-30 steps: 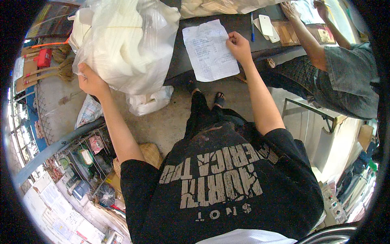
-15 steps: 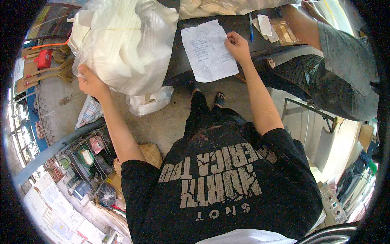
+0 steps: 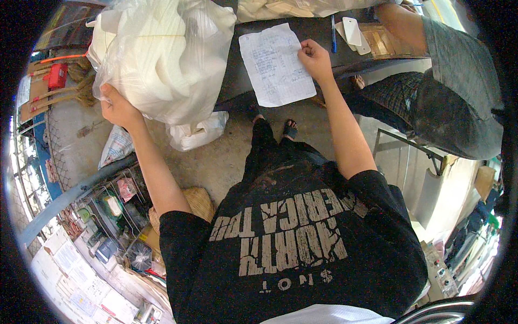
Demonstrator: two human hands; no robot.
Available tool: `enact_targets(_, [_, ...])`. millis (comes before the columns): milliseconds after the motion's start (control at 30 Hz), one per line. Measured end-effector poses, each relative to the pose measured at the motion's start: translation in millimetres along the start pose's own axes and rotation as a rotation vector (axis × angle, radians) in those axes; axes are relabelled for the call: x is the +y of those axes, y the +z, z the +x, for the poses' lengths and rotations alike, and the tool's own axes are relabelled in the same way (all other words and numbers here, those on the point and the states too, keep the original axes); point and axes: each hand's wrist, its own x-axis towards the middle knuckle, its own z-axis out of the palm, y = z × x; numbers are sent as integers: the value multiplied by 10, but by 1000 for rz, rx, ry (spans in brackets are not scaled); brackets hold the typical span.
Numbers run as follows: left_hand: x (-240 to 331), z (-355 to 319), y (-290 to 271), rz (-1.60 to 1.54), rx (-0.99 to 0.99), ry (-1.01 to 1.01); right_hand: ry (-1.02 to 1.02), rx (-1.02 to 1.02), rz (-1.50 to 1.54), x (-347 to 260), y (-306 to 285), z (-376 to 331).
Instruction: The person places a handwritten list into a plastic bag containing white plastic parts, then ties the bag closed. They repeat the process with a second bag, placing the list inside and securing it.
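My left hand [image 3: 120, 108] grips the lower left edge of a big clear plastic bag [image 3: 162, 59] filled with pale cream, curved sheet-like pieces. The fingers are closed on the film, partly hidden by it. A sheet of handwritten paper [image 3: 275, 67] lies over the front edge of a dark table [image 3: 234, 86]. At its right edge, my right hand [image 3: 315, 58] pinches the paper between thumb and curled fingers. Just right of that hand are a blue pen [image 3: 333, 40] and a white phone-shaped slab [image 3: 352, 31].
A co-worker in a grey shirt [image 3: 464, 75] sits at the right, an arm on the table. Below the big bag is a smaller white plastic bag [image 3: 199, 132]. A wire rack [image 3: 121, 208], a woven basket [image 3: 197, 202] and brooms [image 3: 81, 92] stand left. Another filled bag [image 3: 302, 8] lies at the back.
The paper has shifted very slightly up and left with my right hand. My left hand and the bag edge moved a little left. Both grips are unchanged.
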Motion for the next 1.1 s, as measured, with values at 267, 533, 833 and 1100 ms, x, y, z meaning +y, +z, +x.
enact_targets(267, [55,-28,36,-60,25,-9,43,-9,-18,-128,-37,-28])
enact_targets(533, [55,-29,19,4,19,7,36,0,-30,-65,-14,-8])
enact_targets(833, [-5,-25,25,-97,22,-2,15,11,-50,-98,-29,-17])
enact_targets(1100, [-64,-17,35,-119,43,40,60,24,-40,-118,-23,-36])
